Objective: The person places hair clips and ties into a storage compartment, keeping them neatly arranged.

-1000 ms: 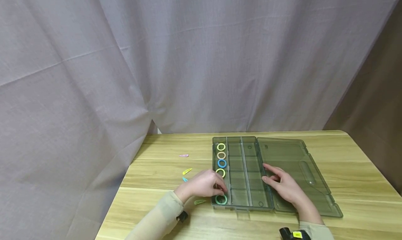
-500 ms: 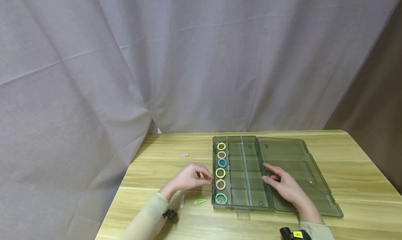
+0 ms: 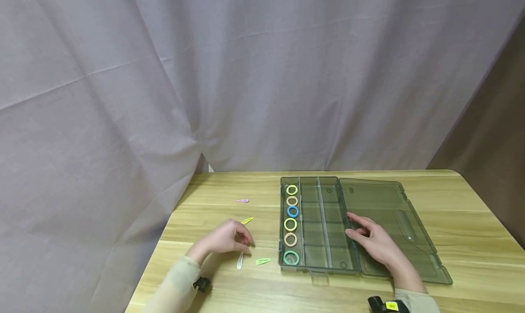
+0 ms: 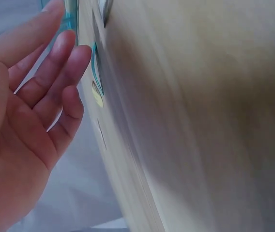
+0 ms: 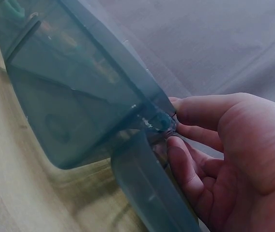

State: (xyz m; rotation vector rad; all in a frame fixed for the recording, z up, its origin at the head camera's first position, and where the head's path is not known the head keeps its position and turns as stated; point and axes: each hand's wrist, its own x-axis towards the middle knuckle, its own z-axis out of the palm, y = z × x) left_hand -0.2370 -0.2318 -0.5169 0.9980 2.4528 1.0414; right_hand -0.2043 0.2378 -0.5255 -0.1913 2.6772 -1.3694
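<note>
My left hand [image 3: 227, 238] hovers over the table left of the box, its fingers loosely bent and holding nothing. Beneath and around it lie snap hair clips: a white clip [image 3: 239, 261], a yellow clip [image 3: 247, 220], a green clip [image 3: 263, 261] and a blue clip [image 4: 97, 67], hidden in the head view. A translucent grey-green compartment box [image 3: 312, 235] lies with its lid [image 3: 381, 203] folded flat to the right. My right hand [image 3: 375, 242] holds the box's hinge edge with thumb and fingertips. Hair ties, including a blue hair tie [image 3: 293, 211] and a green hair tie [image 3: 291, 258], line the left column.
A pink hair clip [image 3: 243, 200] lies farther back on the wooden table [image 3: 221, 185]. The box's latch [image 3: 320, 279] sticks out at its front. A grey curtain [image 3: 262, 85] hangs behind the table's back edge.
My left hand has moved left from the box's left column to above the clips. A peach hair tie now shows where that hand was. My right hand has stayed at the hinge edge.
</note>
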